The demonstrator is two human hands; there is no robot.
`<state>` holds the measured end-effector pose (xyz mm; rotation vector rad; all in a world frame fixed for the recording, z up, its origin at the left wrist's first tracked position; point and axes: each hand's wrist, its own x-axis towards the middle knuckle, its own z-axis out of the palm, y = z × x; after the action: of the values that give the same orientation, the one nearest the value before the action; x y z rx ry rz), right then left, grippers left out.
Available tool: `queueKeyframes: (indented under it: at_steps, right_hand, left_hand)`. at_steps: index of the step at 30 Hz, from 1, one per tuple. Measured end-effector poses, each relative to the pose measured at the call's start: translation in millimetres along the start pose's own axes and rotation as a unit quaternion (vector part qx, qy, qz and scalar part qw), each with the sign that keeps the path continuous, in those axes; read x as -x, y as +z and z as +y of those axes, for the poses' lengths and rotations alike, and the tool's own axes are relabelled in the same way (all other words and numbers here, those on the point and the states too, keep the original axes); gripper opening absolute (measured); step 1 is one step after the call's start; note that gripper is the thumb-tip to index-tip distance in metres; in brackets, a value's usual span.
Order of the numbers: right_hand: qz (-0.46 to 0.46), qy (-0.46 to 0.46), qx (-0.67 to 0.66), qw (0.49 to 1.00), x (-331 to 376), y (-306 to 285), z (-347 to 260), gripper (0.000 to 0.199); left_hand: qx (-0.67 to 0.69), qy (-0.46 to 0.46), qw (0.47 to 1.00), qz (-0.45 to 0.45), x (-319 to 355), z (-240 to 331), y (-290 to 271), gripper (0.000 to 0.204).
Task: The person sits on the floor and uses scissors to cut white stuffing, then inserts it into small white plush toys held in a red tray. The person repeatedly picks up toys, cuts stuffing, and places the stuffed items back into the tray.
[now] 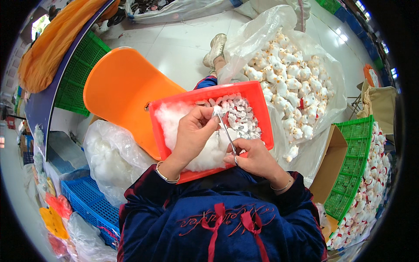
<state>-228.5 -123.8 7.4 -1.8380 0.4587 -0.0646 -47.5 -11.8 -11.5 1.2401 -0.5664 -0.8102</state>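
Red tray [267, 126] sits close, presumably for reach; left hand [192, 133] pinches white bit [216, 111] (tiny); right hand [255, 159] grips metal tool [228, 136].

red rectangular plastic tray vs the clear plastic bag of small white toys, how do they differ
The red rectangular plastic tray has stiff straight walls, while the clear plastic bag is limp and crumpled. The tray is opaque; the bag is see-through. The tray holds fluffy white stuffing and small pale pieces, the bag small white toys. Both are open, showing their contents.
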Motion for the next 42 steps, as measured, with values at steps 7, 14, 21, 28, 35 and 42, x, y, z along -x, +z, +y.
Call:
queueKeyframes:
  at_steps: [7, 14, 21, 28, 35, 42]
  right_hand:
    - [0.048, -0.017, 0.061, 0.997, -4, 0, 8, 0.027]
    - [0.106, -0.112, 0.247, 0.957, -6, -12, 9, 0.026]
    - [0.032, 0.020, 0.012, 0.999, -4, -2, 0, 0.026]
    - [0.076, -0.108, 0.277, 0.952, -7, -19, 8, 0.032]
    - [0.072, -0.038, 0.282, 0.956, -1, -81, 11, 0.048]
    - [-0.118, -0.021, 0.454, 0.883, -1, -112, 9, 0.052]
  left_hand:
    - [-0.062, -0.049, 0.994, -0.072, -4, 7, -17, 0.019]
    - [-0.054, -0.093, 0.993, -0.049, -7, 18, -24, 0.019]
    - [0.053, -0.051, 0.997, -0.020, -6, 3, -16, 0.013]
    - [0.024, -0.081, 0.995, -0.055, -7, 9, -19, 0.012]
    - [-0.012, -0.049, 0.997, -0.050, -11, 11, -33, 0.010]
    - [-0.309, -0.072, 0.904, -0.285, 0, 9, -20, 0.015]
